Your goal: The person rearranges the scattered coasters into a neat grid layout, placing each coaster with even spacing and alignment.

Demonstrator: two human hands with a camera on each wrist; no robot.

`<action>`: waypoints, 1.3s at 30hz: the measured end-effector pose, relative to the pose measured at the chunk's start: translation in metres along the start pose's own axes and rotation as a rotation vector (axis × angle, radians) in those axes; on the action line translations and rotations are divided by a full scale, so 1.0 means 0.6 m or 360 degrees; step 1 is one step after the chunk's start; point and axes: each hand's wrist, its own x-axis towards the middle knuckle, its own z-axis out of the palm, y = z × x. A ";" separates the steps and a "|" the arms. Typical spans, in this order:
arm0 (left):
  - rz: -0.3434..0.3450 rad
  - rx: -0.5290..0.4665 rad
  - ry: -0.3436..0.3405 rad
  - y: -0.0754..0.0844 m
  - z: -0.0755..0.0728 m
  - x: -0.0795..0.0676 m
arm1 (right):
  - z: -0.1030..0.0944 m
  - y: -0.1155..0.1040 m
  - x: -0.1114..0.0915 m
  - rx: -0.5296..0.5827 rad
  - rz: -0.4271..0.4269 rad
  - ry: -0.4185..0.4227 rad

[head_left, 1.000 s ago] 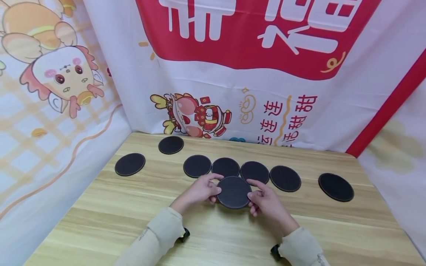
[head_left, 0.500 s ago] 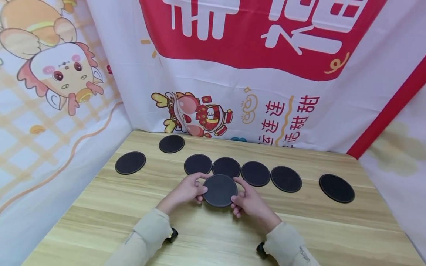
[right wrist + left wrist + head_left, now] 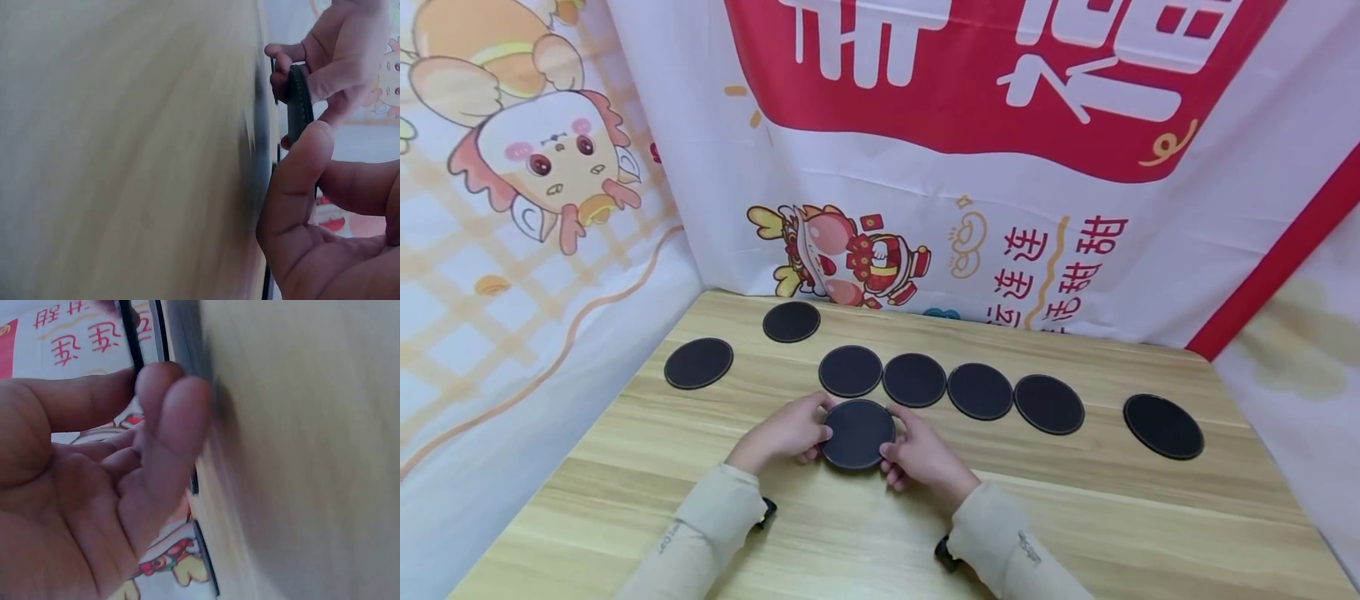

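Between my two hands is a round black coaster [image 3: 859,435] with a stitched rim, held by its opposite edges. My left hand [image 3: 790,427] pinches its left edge between thumb and fingers, and my right hand [image 3: 921,454] pinches the right edge the same way. In the right wrist view the coaster [image 3: 299,103] appears edge-on, raised a little off the wooden table [image 3: 137,150]. The left wrist view shows its thin dark edge [image 3: 130,337] at the left thumb. Just behind the held coaster lies a row of several black coasters, the leftmost coaster [image 3: 850,371] being nearest.
More flat coasters lie apart: one coaster [image 3: 698,363] at the left, another coaster [image 3: 792,322] at the back left, and a third coaster [image 3: 1163,426] at the right. A printed cloth [image 3: 865,167] hangs along the table's back edge, and another cloth [image 3: 550,275] along the left side.
Both hands have moved left with the coaster, from in front of the row's middle to in front of its left end. It no longer overlaps the row in the head view.
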 end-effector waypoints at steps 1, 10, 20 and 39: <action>-0.0018 0.0049 0.0004 -0.002 -0.003 0.000 | 0.006 0.000 0.004 0.0012 0.0017 -0.0012; -0.0024 0.0310 0.0042 -0.019 -0.026 -0.003 | 0.040 -0.002 0.025 0.0159 0.0173 -0.0041; -0.0130 0.0509 0.0039 -0.021 -0.049 -0.003 | 0.042 -0.010 0.041 0.0186 0.0257 -0.0172; -0.0181 0.0471 -0.0033 -0.026 -0.057 -0.010 | 0.013 -0.001 0.041 0.0277 0.0286 -0.0246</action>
